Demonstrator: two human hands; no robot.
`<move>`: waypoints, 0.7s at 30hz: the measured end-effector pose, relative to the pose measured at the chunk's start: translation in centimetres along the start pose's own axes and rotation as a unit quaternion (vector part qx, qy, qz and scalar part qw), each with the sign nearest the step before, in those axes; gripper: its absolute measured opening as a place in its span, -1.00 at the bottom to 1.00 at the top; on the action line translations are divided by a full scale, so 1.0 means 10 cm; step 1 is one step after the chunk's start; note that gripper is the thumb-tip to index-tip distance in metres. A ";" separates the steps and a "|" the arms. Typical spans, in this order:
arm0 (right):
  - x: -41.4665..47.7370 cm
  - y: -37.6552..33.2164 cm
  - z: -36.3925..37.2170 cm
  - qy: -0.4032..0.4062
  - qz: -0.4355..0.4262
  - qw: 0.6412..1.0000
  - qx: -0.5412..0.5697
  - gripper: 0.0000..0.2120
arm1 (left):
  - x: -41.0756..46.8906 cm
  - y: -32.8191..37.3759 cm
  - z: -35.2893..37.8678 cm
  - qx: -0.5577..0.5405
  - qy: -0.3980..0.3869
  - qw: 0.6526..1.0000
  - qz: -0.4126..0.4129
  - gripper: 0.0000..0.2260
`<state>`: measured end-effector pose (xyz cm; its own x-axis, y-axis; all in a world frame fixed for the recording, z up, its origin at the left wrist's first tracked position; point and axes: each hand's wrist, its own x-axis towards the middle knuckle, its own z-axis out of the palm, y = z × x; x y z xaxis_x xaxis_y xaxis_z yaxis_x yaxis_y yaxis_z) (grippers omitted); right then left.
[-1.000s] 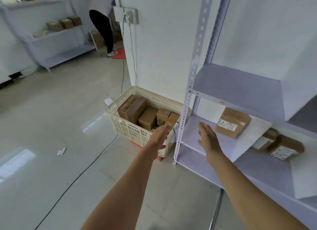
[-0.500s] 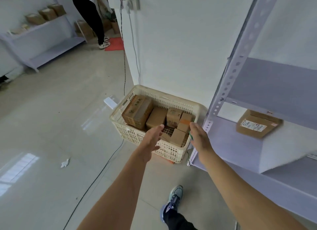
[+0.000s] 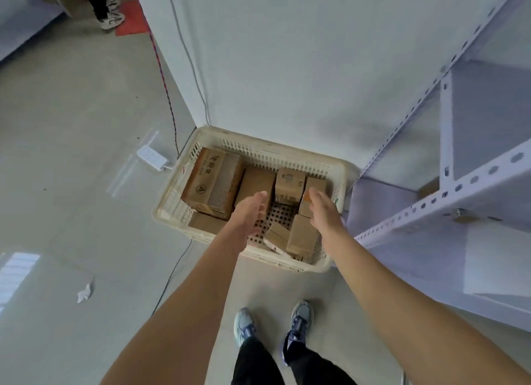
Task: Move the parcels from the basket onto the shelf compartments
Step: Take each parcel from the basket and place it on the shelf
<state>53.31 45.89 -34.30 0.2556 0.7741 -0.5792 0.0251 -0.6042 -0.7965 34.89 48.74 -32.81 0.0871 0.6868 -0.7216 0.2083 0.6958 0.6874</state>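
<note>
**Both hands loose above the basket of parcels**

Head view: the left hand [image 3: 247, 215] and the right hand [image 3: 323, 209] reach forward and down, side by side, over the near half of the cream basket [image 3: 270, 149]. Both are released, with relaxed fingers that grasp nothing. Whether either one touches the cardboard below it cannot be told.

The basket stands on the floor [image 3: 71, 183] against the white wall [image 3: 287, 54], and the parcels lie inside it. The large box [image 3: 211, 183] is left of the left hand, tilted against the basket's left side, with a flat box [image 3: 205, 222] partly under it. A plain box [image 3: 255, 182] sits just beyond the left hand's fingertips. A small box [image 3: 290, 183] stands between and beyond the two hands. A narrow box [image 3: 314, 185] is at the right hand's fingertips. Under the right wrist stands an upright box [image 3: 301, 235], and a little tilted box [image 3: 277, 234] leans beside it. Bare perforated basket bottom shows between the hands.

The shelf [image 3: 431, 206] rises right of the right hand, close beside the basket. A bit of brown cardboard [image 3: 429, 188] shows on one of its boards.

Left of the left hand, on the floor, are a white power strip [image 3: 151, 157] and a crumpled scrap [image 3: 84, 291]. A dark cable [image 3: 163, 77] runs down along the wall's corner. Nearer than both hands are the person's own shoes [image 3: 244, 324].
</note>
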 end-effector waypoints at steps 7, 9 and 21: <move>0.95 0.11 0.39 0.052 0.054 0.997 0.010 -0.44 | 1.18 0.09 -0.28 0.027 -0.033 0.998 -0.056 -0.64; 1.27 0.18 0.52 0.073 0.075 0.994 0.017 -0.42 | 1.60 0.11 -0.36 0.042 -0.044 0.995 -0.074 -0.59; 2.57 0.53 0.84 0.133 0.145 0.979 0.047 -0.41 | 3.25 -0.02 -0.23 0.068 -0.101 0.985 -0.119 -0.48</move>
<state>51.89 64.18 -54.90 0.4826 0.4877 -0.7275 -0.1723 -0.7616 -0.6248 35.48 71.35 -56.21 0.2095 0.4416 -0.8724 0.3735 0.7884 0.4888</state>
